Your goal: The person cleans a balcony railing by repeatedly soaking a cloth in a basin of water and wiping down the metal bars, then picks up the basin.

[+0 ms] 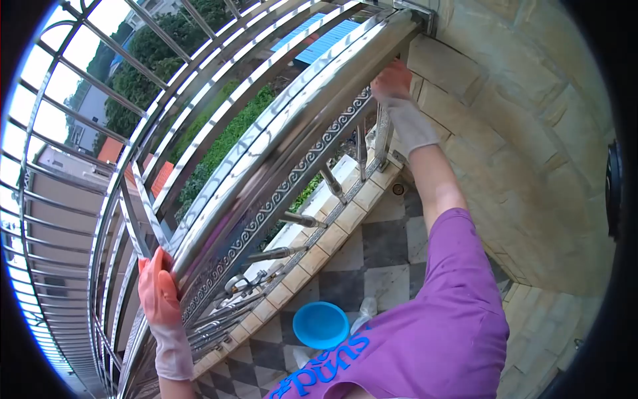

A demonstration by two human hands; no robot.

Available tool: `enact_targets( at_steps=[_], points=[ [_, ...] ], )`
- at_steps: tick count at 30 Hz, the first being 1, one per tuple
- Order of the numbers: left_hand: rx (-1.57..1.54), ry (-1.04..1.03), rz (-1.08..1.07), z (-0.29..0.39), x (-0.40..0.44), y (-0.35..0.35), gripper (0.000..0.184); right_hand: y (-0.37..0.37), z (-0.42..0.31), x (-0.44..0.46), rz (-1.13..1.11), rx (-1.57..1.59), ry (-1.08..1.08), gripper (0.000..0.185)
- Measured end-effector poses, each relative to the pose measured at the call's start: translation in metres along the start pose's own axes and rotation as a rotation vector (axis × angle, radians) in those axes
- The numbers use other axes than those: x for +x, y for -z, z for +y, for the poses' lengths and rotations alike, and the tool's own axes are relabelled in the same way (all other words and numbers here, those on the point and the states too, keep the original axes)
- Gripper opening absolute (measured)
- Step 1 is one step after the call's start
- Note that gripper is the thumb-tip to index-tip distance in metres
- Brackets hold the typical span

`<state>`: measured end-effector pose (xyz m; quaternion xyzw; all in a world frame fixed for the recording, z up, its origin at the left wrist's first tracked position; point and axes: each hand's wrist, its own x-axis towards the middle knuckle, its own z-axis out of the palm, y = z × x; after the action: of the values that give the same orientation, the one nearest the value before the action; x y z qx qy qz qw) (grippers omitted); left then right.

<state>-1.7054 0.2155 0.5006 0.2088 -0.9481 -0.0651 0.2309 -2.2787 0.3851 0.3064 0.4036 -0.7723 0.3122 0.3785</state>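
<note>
Both my hands wear rubber gloves, orange at the fingers and whitish at the cuff. My left hand (pixel 159 291) is closed around the near part of the shiny metal handrail (pixel 286 143), its fingers curled on the edge. At the far end, close to the stone wall, my right hand (pixel 393 81) reaches in under the handrail against the railing. It looks closed, but its fingertips and anything in them are hidden. A patterned scroll strip (pixel 292 174) runs below the rail between the two hands.
A blue basin (pixel 321 325) stands on the checkered tile floor (pixel 385 241) by my feet. Metal balusters (pixel 334 183) rise from a tiled ledge (pixel 312 256). The stone wall (pixel 512 133) bounds the right side. Outer metal bars (pixel 126 50) enclose the left, with greenery beyond.
</note>
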Motion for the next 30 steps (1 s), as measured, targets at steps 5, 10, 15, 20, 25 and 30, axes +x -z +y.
enact_targets(
  at_steps=[5, 10, 15, 20, 25, 30],
  points=[
    [0.02, 0.048, -0.006, 0.01, 0.003, 0.001, 0.042, 0.001, -0.026, 0.004, 0.175, 0.474, -0.519, 0.025],
    [0.05, 0.052, -0.021, 0.002, -0.006, -0.002, 0.043, 0.027, -0.176, -0.052, 0.364, 0.465, -0.576, 0.024],
    [0.045, 0.094, -0.01, -0.004, -0.012, -0.005, 0.045, 0.042, -0.278, -0.093, 0.628, 1.067, -0.746, 0.037],
    [0.014, 0.102, 0.026, -0.007, -0.014, -0.011, 0.045, 0.023, -0.239, -0.089, 0.544, 0.7, -0.822, 0.04],
    [-0.005, 0.167, 0.014, -0.002, -0.013, -0.013, 0.049, 0.001, -0.13, -0.044, 0.626, 0.598, -0.876, 0.032],
    [-0.002, 0.153, -0.003, -0.008, -0.016, -0.011, 0.051, -0.031, -0.048, -0.028, 0.659, 0.384, -1.012, 0.023]
  ],
)
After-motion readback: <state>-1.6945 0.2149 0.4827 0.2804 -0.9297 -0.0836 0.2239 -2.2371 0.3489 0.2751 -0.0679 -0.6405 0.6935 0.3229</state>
